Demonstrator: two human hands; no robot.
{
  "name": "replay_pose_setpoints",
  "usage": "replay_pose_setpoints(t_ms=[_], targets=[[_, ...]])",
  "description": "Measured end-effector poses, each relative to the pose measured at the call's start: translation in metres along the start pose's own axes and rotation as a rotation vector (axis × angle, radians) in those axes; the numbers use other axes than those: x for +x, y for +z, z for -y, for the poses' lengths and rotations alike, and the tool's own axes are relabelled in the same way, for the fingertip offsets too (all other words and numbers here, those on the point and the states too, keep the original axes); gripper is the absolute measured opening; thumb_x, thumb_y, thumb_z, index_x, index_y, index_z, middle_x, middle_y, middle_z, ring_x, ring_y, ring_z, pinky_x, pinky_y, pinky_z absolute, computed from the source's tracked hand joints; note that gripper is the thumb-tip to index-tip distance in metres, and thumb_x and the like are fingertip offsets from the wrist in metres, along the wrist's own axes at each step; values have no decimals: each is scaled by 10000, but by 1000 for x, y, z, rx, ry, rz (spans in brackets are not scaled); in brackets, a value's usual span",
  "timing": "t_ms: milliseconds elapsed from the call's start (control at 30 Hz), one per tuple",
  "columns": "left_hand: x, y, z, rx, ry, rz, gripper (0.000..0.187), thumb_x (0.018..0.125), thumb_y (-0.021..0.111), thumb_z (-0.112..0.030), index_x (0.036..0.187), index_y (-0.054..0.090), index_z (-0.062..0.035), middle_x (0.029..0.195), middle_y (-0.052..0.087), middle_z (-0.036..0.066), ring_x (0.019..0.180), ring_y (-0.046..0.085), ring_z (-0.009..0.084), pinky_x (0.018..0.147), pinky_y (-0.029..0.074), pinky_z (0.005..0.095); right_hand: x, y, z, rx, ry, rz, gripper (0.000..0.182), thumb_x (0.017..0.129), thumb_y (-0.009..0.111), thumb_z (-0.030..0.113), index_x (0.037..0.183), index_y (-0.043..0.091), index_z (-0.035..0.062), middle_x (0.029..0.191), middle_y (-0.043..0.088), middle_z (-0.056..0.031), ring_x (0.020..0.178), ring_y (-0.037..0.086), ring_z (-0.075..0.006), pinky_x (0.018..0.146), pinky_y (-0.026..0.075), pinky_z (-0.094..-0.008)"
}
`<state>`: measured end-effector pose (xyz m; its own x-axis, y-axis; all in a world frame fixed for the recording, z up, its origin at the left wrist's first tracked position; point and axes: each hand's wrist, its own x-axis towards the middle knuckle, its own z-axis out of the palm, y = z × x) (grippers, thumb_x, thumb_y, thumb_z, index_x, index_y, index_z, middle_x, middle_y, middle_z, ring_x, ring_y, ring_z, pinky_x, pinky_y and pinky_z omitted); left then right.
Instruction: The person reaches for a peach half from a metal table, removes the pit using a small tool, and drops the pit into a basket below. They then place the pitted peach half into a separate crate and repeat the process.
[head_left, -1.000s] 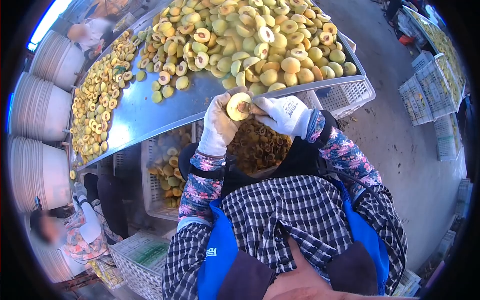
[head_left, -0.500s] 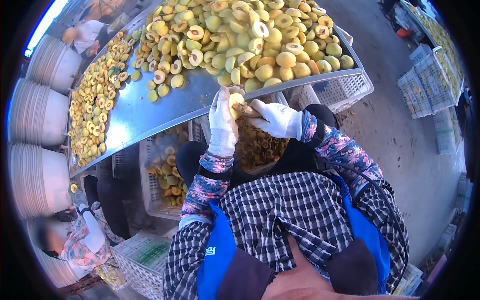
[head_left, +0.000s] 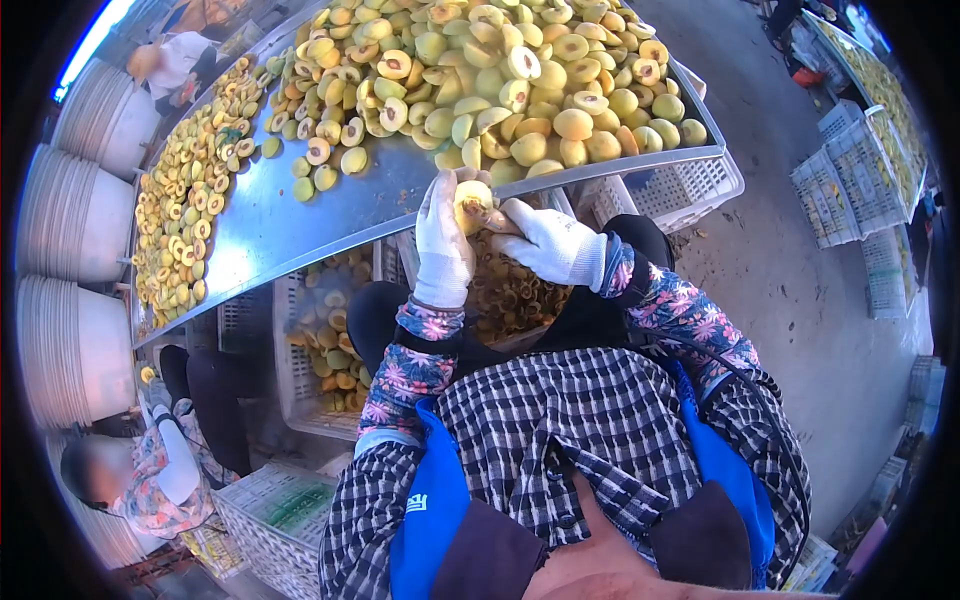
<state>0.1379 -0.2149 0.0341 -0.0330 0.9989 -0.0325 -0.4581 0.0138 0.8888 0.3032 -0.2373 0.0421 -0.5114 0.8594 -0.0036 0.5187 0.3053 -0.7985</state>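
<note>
My left hand (head_left: 443,240), in a white glove, is closed around a yellow peach half (head_left: 471,201) just off the near edge of the metal table (head_left: 330,215). Its cut face is turned towards my right side. My right hand (head_left: 562,244), gloved too, grips a short brown-handled tool (head_left: 501,221). The tool's front end meets the peach's cut face around the stone hollow, and its tip is hidden there. A heap of halved and whole-looking peaches (head_left: 440,95) lies on the table beyond my hands. Under them sits a container of dark stones and scraps (head_left: 512,295).
A crate of peach pieces (head_left: 335,345) stands below the table to the left. White crates (head_left: 690,185) are at the right corner and further right (head_left: 850,185). At lower left a co-worker (head_left: 165,460) sits, holding a fruit piece. Stacked tubs (head_left: 75,340) line the left.
The peach half has turned a little in my left hand, showing more of its hollow, with the tool still against it. The whole view has shifted slightly.
</note>
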Motion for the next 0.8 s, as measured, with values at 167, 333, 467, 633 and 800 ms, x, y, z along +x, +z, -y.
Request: replay_pose_setpoints(t_ms=[167,333,467,633,800], targets=[[9,-15,0,-365,-310,171,396,980,490,-324,1174,541,17,1146,612,172,1037,601,260,922,483,386,0,-2,-3,-162,-57,-103,344,913,580,280,1091,468,7,897,621,-263,860,595,-448,734,465,-484],[6,-16,10,-634,-130,416,391,941,504,-196,1287,467,-18,1381,464,139,1244,468,281,1063,378,420,4,-5,-4,-9,53,-66,381,929,542,329,1111,438,11,904,632,-270,877,608,-443,757,465,-487],[-1,-9,9,-450,-74,356,437,978,485,-323,1309,437,-42,1341,494,156,1216,492,288,1048,388,431,7,-8,-11,88,97,1,392,936,522,345,1123,434,12,936,634,-272,904,612,-438,784,466,-479],[0,-17,14,-29,81,295,567,985,397,-509,1286,443,-31,1249,559,184,1143,553,266,1009,430,399,3,-20,0,-138,30,62,382,936,520,353,1104,456,16,930,634,-270,934,608,-439,793,465,-477],[13,-27,17,96,-42,220,632,968,347,-594,1167,493,-13,1023,655,183,933,649,254,858,530,362,4,-12,-8,-56,50,112,330,945,544,307,1068,461,12,756,584,-136,681,602,-287,606,463,-374]])
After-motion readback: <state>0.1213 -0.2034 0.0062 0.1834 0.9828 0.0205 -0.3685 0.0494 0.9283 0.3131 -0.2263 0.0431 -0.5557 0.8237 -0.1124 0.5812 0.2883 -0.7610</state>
